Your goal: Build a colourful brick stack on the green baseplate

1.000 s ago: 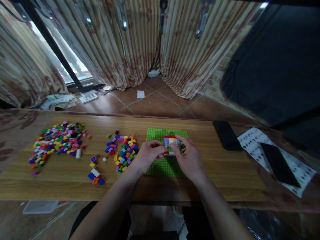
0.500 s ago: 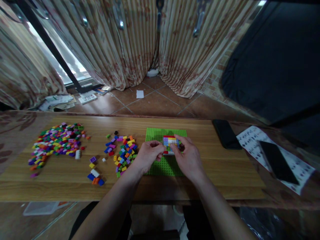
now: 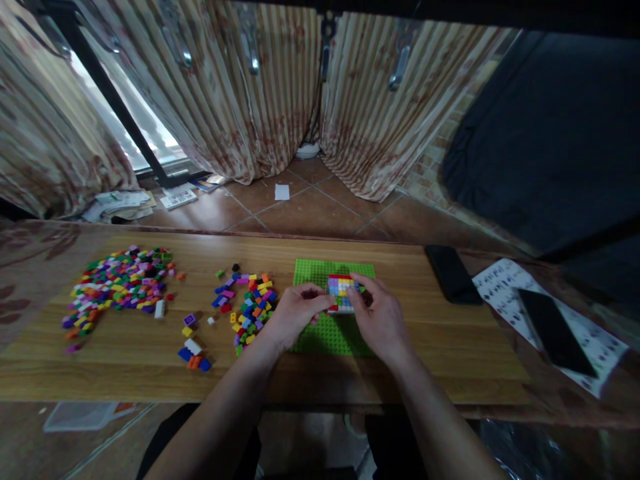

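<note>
A green baseplate (image 3: 313, 271) lies flat on the wooden table (image 3: 450, 347). On it stands a small block of many-coloured bricks (image 3: 341, 288), red along its far edge. My left hand (image 3: 295, 317) has its fingers curled and pinches the block's left near corner. From the right, my right hand (image 3: 380, 317) closes its fingers round the block. Both hands rest over the plate's middle and hide its centre.
A small pile of loose bricks (image 3: 247, 303) sits just left of the plate, a few stray bricks (image 3: 193, 350) lie nearer me, and a large pile (image 3: 117, 287) is at the far left. Two dark phones (image 3: 450, 273) (image 3: 550, 330) and a printed sheet (image 3: 505, 280) lie at the right.
My hands have barely moved and stay on the brick block. The view has shifted slightly.
</note>
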Demonstrator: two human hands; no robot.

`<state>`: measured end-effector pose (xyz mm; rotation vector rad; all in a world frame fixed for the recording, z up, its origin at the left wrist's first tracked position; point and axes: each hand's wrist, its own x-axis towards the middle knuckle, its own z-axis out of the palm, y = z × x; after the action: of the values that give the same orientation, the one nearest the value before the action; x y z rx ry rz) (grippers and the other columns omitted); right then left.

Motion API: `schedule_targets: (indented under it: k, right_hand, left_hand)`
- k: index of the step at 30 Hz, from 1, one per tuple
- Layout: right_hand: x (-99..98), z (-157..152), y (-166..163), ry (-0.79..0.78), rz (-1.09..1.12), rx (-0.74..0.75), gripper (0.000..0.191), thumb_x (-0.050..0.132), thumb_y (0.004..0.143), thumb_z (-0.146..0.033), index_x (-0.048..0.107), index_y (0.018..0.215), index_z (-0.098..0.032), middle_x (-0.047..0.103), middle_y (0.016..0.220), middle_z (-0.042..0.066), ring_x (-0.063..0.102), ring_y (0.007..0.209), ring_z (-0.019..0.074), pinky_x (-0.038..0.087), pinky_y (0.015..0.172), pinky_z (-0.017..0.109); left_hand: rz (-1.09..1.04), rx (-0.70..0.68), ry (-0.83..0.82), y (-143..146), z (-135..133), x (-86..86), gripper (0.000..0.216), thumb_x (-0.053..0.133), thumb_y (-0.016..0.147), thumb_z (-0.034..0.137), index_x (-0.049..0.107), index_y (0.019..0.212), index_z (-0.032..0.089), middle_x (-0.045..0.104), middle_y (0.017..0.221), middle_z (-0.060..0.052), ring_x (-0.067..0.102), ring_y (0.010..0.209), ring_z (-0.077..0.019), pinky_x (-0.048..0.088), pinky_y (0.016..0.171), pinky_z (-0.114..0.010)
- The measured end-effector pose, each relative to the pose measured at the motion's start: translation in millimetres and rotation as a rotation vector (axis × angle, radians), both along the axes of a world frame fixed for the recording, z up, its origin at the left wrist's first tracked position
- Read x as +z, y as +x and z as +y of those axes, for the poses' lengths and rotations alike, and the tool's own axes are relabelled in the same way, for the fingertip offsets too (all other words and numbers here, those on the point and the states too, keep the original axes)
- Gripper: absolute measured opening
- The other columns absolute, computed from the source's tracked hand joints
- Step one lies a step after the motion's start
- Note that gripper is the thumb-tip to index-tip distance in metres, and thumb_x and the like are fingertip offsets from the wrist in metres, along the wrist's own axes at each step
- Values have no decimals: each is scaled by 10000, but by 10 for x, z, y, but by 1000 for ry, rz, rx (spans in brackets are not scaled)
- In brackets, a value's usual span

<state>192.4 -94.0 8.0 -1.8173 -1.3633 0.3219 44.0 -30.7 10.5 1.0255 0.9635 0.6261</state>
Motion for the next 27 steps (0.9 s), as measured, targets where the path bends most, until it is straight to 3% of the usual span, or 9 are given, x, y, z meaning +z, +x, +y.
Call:
schedule_targets:
  k: [2,5,8,12,18,23,27]
  right_hand:
    - [13,-8,22,24,2,-19,351,495,910,-356,682,1132,-157,680,1045,126,639,824,217,530,782,391]
    - [74,-22,42,110,13,-75,316,490,926,-350,691,1092,-174,679,967,94,611,727,185,528,712,361]
    - [152,-41,14,232,44,-59,254,505,934,-332,703,1026,-202,675,960,72,628,799,190,530,707,342]
    - [207,-68,-101,305,20,99,188,553,928,-297,703,1031,-252,658,1056,60,632,966,203,533,828,367]
    - [186,-56,-212,281,-172,209,215,591,918,-267,690,1108,-279,631,1127,62,577,1060,232,499,908,420]
    - [140,-29,-213,270,-258,197,176,597,913,-242,710,1045,-273,621,1137,64,557,1043,241,499,877,425]
    - [143,-30,-220,284,-247,196,137,597,917,-236,710,987,-273,640,1084,53,573,995,229,500,856,415]
  left_hand:
    - [-38,-20,-11,-75,41,27,287,785,640,364,610,675,140,521,528,53,422,447,-44,324,442,-180]
    - [-151,55,-66,-165,108,94,309,784,695,390,630,720,124,585,631,19,497,517,-46,405,509,-169]
    - [-257,125,-139,-198,147,163,315,721,792,410,672,873,110,686,800,-59,636,706,-107,520,704,-220]
    - [-370,71,-237,-185,135,231,414,580,896,482,664,1028,99,718,992,-145,679,914,-181,525,888,-298]
    - [-482,-73,-248,-211,60,279,536,494,909,578,654,1129,117,691,1112,-144,657,1008,-200,492,946,-311]
    - [-523,-207,-213,-239,23,276,595,549,855,626,642,1198,148,675,1164,-139,636,1059,-220,469,973,-343]
    - [-525,-224,-208,-249,20,260,542,632,827,564,651,1198,170,683,1148,-129,646,1036,-215,479,959,-345]
